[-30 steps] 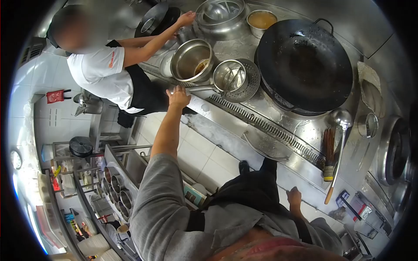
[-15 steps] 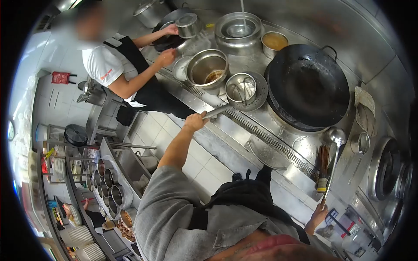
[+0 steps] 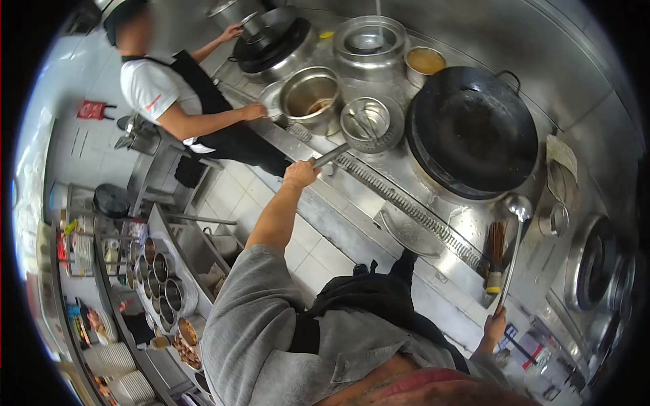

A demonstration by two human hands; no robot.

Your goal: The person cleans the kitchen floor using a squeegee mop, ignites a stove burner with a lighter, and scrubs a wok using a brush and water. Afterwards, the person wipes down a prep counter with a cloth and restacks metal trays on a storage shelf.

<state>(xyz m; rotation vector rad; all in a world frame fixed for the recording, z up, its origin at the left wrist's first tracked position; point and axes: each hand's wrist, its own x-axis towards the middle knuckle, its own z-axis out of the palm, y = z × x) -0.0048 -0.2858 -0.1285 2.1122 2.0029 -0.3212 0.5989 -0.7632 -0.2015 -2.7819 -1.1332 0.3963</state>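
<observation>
My left hand [image 3: 301,174] is closed round the handle of a perforated strainer [image 3: 394,135] at the stove's front edge. A small metal pot [image 3: 366,114] rests on the strainer, with thin utensils inside it. My right hand [image 3: 495,325] grips the lower end of a long ladle [image 3: 512,265]. The ladle's bowl [image 3: 520,208] lies on the steel top, just right of the large black wok [image 3: 474,132]. Beside the ladle is a bamboo brush [image 3: 495,254] with a yellow band. A deep pot [image 3: 310,98] with brown residue stands behind the strainer.
A co-worker [image 3: 169,101] in a black apron stands at the left by another wok [image 3: 274,44]. A pot of yellowish liquid [image 3: 426,62] and a wide metal pot [image 3: 369,40] are behind. Shelves with several metal containers [image 3: 162,284] line the left side.
The view has shifted slightly. The co-worker's far hand has moved back with a metal pot over the other wok; the near hand has lowered beside the deep pot. My grips are unchanged.
</observation>
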